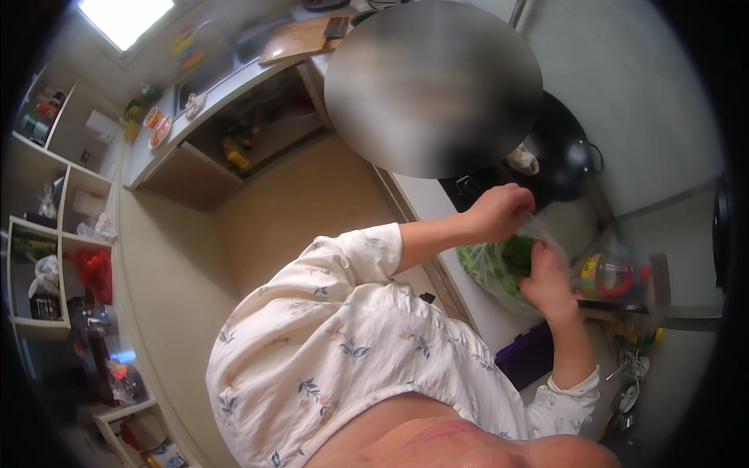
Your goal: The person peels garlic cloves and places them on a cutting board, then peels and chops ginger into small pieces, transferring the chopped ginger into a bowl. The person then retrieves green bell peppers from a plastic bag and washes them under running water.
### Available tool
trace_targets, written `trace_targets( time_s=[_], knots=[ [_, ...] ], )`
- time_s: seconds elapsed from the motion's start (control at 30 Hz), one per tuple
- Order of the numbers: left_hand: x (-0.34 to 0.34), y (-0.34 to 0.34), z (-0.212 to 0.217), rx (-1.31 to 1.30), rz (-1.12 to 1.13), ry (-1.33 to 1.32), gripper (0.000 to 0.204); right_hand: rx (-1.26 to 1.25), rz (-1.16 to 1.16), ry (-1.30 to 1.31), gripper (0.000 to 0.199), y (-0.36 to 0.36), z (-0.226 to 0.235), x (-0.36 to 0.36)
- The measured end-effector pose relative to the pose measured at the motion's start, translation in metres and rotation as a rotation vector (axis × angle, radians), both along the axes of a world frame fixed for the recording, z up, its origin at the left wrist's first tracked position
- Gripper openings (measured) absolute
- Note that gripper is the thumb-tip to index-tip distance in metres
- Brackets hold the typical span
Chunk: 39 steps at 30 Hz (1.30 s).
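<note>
The left hand and right hand both grasp the clear plastic bag of green leafy vegetables on the grey table; the greens remain inside the bag, not yet taken out

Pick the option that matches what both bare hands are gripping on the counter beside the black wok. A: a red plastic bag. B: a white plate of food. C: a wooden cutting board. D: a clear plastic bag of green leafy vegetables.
D: the left hand and the right hand both hold the clear plastic bag of green leafy vegetables, next to the black wok.
</note>
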<state>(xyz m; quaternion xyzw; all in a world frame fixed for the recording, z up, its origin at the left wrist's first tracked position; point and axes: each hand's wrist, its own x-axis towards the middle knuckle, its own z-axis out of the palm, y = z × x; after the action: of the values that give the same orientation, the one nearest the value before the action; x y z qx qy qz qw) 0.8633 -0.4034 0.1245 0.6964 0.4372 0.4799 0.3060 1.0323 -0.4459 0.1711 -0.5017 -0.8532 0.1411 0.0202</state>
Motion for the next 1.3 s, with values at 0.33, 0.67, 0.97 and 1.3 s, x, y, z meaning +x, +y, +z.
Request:
trace_targets(
  time_s=[0.33, 0.67, 0.97, 1.3],
  knots=[
    [-0.011, 0.000, -0.027, -0.234, -0.255, 0.066, 0.018, 0.029, 0.117, 0.010, 0.035, 0.000, -0.006, 0.011],
    [-0.012, 0.002, -0.037, -0.434, -0.153, 0.038, 0.013, 0.244, 0.096, 0.249, 0.039, -0.012, -0.017, 0.019],
    [-0.023, -0.017, -0.014, -0.434, -0.334, 0.231, 0.015, 0.178, -0.072, 0.353, 0.043, -0.009, -0.017, 0.030],
    [-0.027, -0.009, -0.025, -0.659, -0.228, -0.118, 0.012, 0.275, -0.001, 0.650, 0.049, -0.021, 0.002, 0.025]
  ],
)
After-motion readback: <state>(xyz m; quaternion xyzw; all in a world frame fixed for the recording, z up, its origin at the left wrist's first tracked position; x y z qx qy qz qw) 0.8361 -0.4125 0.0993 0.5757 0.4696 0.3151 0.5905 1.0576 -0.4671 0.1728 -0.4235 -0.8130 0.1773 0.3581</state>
